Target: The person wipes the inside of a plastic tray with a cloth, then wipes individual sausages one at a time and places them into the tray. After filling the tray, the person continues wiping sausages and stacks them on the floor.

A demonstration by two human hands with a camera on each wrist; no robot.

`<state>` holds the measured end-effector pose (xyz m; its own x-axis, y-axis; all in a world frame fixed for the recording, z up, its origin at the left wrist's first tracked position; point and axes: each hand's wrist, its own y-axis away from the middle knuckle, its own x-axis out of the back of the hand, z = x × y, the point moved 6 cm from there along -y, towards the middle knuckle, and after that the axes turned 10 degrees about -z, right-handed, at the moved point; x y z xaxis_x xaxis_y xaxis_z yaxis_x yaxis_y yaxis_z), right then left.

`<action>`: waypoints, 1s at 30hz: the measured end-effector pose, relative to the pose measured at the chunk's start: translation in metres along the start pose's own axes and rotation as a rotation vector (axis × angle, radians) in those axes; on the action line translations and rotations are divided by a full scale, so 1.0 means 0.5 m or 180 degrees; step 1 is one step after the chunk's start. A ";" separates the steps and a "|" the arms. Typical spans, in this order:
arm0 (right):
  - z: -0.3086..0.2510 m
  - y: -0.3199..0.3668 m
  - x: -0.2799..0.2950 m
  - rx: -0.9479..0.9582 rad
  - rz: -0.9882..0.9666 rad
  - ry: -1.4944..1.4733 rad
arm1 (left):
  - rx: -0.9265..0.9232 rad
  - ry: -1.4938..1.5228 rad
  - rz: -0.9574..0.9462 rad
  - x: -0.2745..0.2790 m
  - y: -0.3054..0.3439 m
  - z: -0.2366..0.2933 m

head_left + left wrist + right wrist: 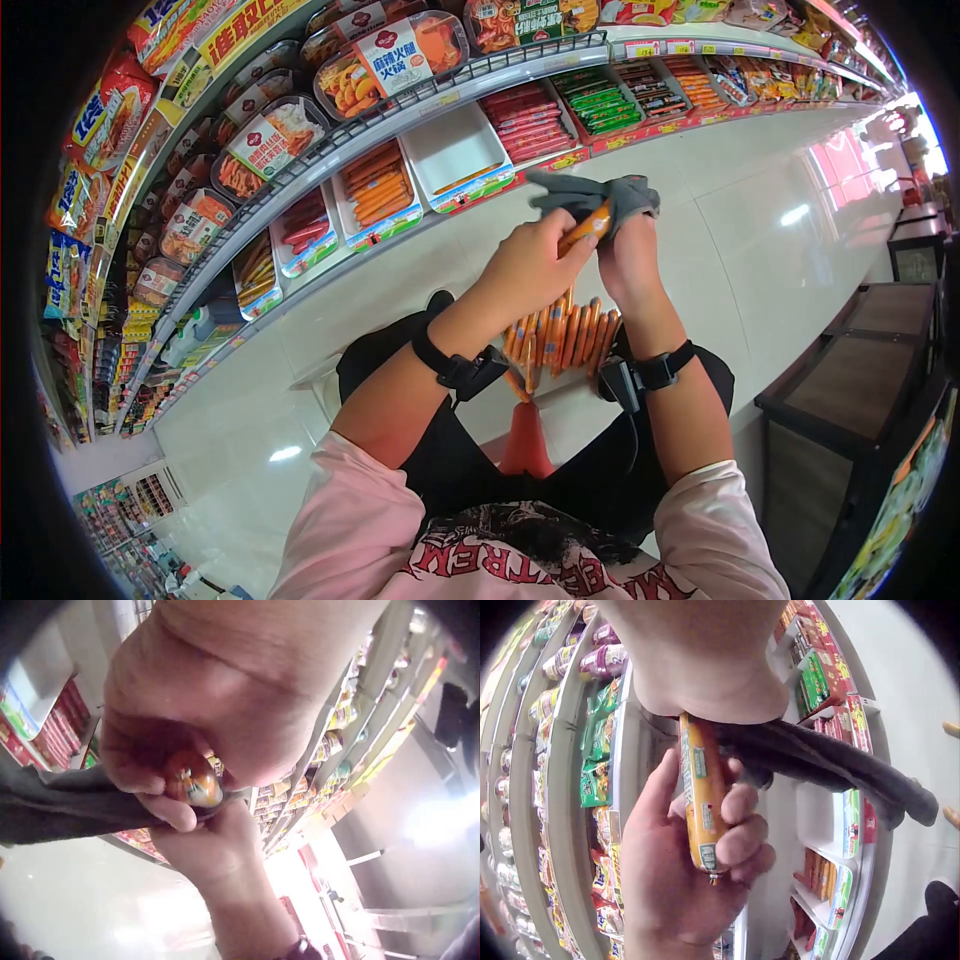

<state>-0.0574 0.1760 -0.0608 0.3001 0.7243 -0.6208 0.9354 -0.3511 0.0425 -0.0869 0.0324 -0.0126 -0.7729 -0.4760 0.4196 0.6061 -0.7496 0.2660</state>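
My left hand (540, 255) grips an orange-wrapped sausage (703, 802), its fingers curled round the lower part. The sausage's rounded end (201, 787) shows in the left wrist view beside the fingers. Close against it, my right hand (632, 255) holds a dark grey cloth (630, 195) at the sausage's other end. Loose strips of the cloth hang out to the left in the head view. The right fingers are mostly hidden by the cloth. Below both hands, between the knees, lies a pile of similar orange sausages (570, 335).
Ahead, the lowest shelf carries a white tray (450, 145) with a sausage at its front edge. Next to it are a tray of orange sausages (378, 190) and pink-red packs (525, 120). Packaged meals (390, 60) fill the shelf above. A dark rack (840, 370) stands at the right.
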 end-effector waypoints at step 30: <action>-0.012 -0.001 -0.034 -0.0042 -0.0424 0.0093 | -0.0285 -0.1741 0.0854 0.042 0.017 0.026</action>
<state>-0.0618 0.1673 -0.0458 0.1781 0.7810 -0.5986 0.9696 -0.2429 -0.0284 -0.0954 0.0221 0.0097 -0.3729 -0.3663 0.8525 0.7296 -0.6834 0.0255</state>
